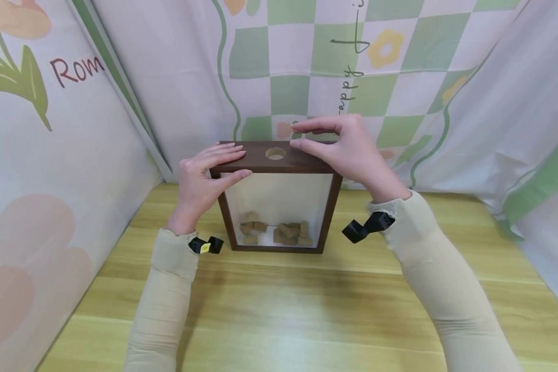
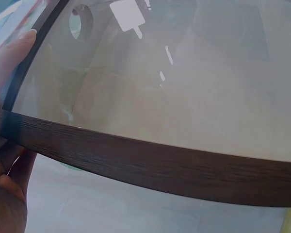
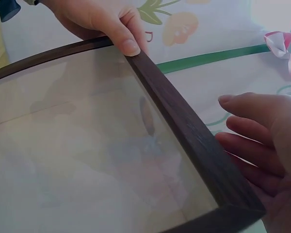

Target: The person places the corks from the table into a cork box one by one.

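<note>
A dark brown wooden shadow-box frame with a clear front pane stands upright on the table. Its top edge has a round hole, also visible through the pane in the left wrist view. Several short tan, cork-like pieces lie in two groups at the bottom inside. My left hand grips the frame's top left corner, thumb at the front and fingers over the top. Above the top right part hovers my right hand, thumb and fingers apart with nothing between them; the right wrist view shows that hand beside the frame's edge.
The box stands on a light wood-grain table. Close behind it hangs a green-and-white checked curtain. A white printed curtain runs along the left side. Each wrist carries a small black camera.
</note>
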Demonstrator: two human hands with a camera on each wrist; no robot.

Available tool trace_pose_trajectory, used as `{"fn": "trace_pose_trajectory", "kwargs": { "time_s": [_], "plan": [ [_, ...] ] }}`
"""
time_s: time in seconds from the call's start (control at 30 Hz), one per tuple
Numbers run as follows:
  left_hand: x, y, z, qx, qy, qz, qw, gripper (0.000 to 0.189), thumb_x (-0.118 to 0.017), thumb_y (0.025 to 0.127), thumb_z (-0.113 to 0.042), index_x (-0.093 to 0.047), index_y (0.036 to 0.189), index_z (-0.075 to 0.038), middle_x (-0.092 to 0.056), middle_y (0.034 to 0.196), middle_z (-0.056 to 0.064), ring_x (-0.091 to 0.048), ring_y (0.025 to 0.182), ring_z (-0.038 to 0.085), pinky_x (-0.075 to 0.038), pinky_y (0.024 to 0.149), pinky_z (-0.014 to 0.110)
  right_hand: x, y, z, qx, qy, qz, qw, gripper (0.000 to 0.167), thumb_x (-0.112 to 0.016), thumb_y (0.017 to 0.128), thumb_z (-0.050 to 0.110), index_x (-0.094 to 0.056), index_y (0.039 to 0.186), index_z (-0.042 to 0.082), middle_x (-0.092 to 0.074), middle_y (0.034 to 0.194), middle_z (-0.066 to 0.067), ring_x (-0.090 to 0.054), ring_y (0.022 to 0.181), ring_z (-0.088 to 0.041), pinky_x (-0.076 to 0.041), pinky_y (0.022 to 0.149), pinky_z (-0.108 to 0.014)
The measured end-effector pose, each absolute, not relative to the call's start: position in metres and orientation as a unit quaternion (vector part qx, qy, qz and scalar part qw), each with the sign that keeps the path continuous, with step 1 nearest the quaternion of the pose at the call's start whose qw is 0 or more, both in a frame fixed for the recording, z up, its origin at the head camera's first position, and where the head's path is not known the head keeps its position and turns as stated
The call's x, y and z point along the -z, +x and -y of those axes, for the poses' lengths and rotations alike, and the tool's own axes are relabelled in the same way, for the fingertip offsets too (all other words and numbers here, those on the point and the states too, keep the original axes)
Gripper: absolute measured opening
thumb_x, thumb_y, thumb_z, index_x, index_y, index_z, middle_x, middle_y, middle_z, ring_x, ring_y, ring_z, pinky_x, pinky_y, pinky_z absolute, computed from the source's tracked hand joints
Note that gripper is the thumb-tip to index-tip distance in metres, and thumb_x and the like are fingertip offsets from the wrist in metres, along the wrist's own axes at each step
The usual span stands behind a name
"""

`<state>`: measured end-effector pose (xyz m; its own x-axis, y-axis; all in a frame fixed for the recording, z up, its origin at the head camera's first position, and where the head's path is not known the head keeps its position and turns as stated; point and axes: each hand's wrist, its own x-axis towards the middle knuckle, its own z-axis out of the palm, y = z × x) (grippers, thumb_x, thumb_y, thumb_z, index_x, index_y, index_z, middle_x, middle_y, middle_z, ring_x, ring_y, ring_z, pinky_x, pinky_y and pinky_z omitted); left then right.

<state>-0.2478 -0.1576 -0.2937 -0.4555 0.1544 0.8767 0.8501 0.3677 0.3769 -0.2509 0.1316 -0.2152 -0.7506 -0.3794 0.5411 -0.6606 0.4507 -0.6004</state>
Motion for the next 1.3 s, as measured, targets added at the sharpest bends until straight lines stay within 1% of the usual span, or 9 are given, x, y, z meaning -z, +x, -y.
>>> {"fn": "trace_pose_trajectory", "kwargs": {
  "time_s": [0.2,0.4,0.57,0.6,0.73,0.83,1.07,1.3],
  "plan": [
    [0.294,-0.248,0.158,0.443,-0.348,0.726,0.394,0.037,-0.094,0.070,-0.006,-0.082,0.106,-0.007,-0.076,0.109,0.002,-0.067,0.114,0.023,-0.046,0.108,0.039,0.214,-0.241,-0.147,-0.454,0.276,0.828,0.177,0.027,-0.082,0.090,0.028,-0.080,0.115,0.020,-0.073,0.119,0.006,-0.063,0.113,-0.009,-0.049,0.100,-0.030],
    [0.293,-0.247,0.158,0.443,-0.348,0.726,0.393,0.038,-0.094,0.070,-0.006,-0.082,0.105,-0.006,-0.076,0.109,0.003,-0.067,0.114,0.024,-0.047,0.108,0.038,0.221,-0.237,-0.171,-0.501,0.246,0.805,0.199,0.028,-0.083,0.089,0.023,-0.080,0.114,0.013,-0.075,0.113,0.000,-0.067,0.110,-0.015,-0.049,0.101,-0.027],
    [0.293,-0.248,0.158,0.431,-0.351,0.731,0.396,0.038,-0.094,0.070,-0.006,-0.081,0.106,-0.004,-0.076,0.109,0.007,-0.068,0.113,0.027,-0.047,0.108,0.038,0.231,-0.236,-0.194,-0.518,0.234,0.791,0.224,0.028,-0.082,0.090,0.018,-0.078,0.115,0.007,-0.076,0.111,-0.002,-0.069,0.105,-0.016,-0.051,0.095,-0.023],
    [0.294,-0.249,0.158,0.430,-0.351,0.731,0.397,0.038,-0.094,0.070,-0.005,-0.081,0.106,-0.004,-0.076,0.109,0.008,-0.068,0.113,0.027,-0.047,0.107,0.038,0.233,-0.236,-0.199,-0.520,0.231,0.790,0.228,0.028,-0.081,0.090,0.017,-0.078,0.116,0.006,-0.076,0.111,-0.003,-0.069,0.105,-0.016,-0.052,0.093,-0.022],
    [0.295,-0.250,0.157,0.434,-0.349,0.728,0.400,0.039,-0.094,0.068,-0.002,-0.081,0.104,-0.002,-0.076,0.108,0.009,-0.068,0.113,0.029,-0.047,0.108,0.038,0.243,-0.238,-0.218,-0.518,0.207,0.796,0.234,0.029,-0.080,0.091,0.017,-0.077,0.117,0.004,-0.076,0.111,-0.003,-0.069,0.104,-0.012,-0.052,0.090,-0.018],
    [0.296,-0.250,0.157,0.439,-0.346,0.726,0.400,0.040,-0.094,0.067,-0.001,-0.081,0.104,-0.003,-0.076,0.108,0.008,-0.068,0.113,0.027,-0.047,0.107,0.038,0.252,-0.239,-0.232,-0.513,0.176,0.810,0.224,0.032,-0.080,0.092,0.021,-0.076,0.119,0.005,-0.076,0.112,-0.001,-0.069,0.103,-0.010,-0.052,0.089,-0.015],
    [0.294,-0.247,0.157,0.443,-0.347,0.726,0.396,0.039,-0.095,0.069,-0.004,-0.082,0.105,-0.007,-0.076,0.110,0.003,-0.067,0.114,0.024,-0.047,0.108,0.039,0.280,-0.248,-0.262,-0.499,0.091,0.845,0.167,0.045,-0.079,0.090,0.039,-0.074,0.125,0.010,-0.075,0.112,0.006,-0.068,0.098,-0.003,-0.051,0.079,-0.010],
    [0.293,-0.247,0.158,0.443,-0.347,0.728,0.392,0.039,-0.095,0.069,-0.006,-0.082,0.106,-0.007,-0.075,0.111,0.002,-0.067,0.115,0.023,-0.047,0.108,0.039,0.323,-0.266,-0.293,-0.473,0.051,0.870,0.132,0.054,-0.075,0.092,0.048,-0.071,0.130,0.011,-0.073,0.118,0.009,-0.063,0.101,0.000,-0.049,0.078,-0.010]
  ]
}}
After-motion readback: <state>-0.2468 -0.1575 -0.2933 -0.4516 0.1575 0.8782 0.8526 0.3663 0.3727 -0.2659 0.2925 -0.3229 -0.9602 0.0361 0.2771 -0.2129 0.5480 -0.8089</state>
